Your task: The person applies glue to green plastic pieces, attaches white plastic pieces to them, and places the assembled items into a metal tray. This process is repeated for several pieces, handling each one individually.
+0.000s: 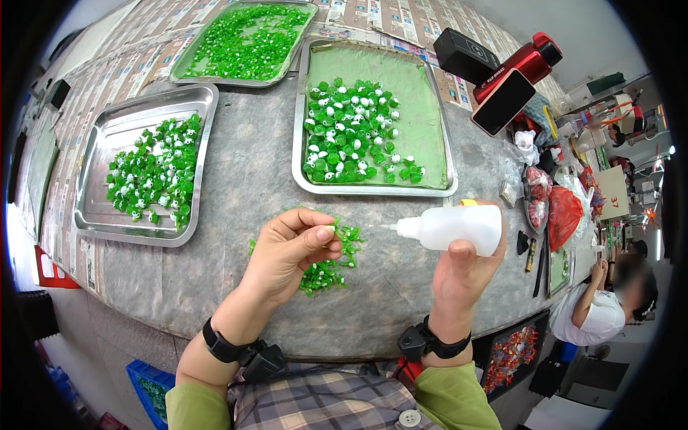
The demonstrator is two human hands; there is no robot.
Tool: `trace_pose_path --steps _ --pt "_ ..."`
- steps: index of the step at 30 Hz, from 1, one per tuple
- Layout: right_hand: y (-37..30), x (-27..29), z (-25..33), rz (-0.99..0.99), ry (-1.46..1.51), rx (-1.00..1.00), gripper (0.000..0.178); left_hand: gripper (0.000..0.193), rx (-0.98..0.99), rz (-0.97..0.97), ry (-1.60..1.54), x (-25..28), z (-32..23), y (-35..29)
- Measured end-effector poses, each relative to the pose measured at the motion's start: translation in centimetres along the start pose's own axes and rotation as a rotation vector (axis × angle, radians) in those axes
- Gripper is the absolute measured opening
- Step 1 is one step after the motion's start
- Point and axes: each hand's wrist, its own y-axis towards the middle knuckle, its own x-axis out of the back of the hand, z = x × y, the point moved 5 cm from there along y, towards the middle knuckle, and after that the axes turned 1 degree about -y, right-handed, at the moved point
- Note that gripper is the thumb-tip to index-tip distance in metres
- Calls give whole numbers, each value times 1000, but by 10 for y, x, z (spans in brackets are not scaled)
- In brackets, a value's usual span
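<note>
My right hand (462, 276) is wrapped round a white squeeze bottle (459, 226) tipped on its side. Its thin clear nozzle points left, a short gap away from my left hand (287, 251). The thumb and forefinger of that left hand are pinched together; what is between them is too small to make out. Beneath and beside those fingers lies a loose pile of tiny green plastic pieces (324, 278) on the grey table cover (247, 165). Straight ahead, a lined metal tray (373, 190) bears many green-and-white ball-shaped pieces (347, 125).
A metal tray (100, 208) of similar pieces lies left, another tray (251, 80) of small green parts at the back. At the far right are a phone (503, 102), a red flask (527, 64), a black box (464, 56) and bags (566, 215). Another person (595, 315) sits beyond.
</note>
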Motion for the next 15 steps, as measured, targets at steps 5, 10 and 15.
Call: trace_pose_path --steps 5,10,15 --pt "-10 2 2 -42 -109 212 60 10 41 -12 51 -3 4 0" --pt "-15 -5 6 9 -293 267 58 10 53 -19 55 -2 6 0" --pt "-14 -4 4 20 -339 319 56 12 47 14 20 -1 5 0"
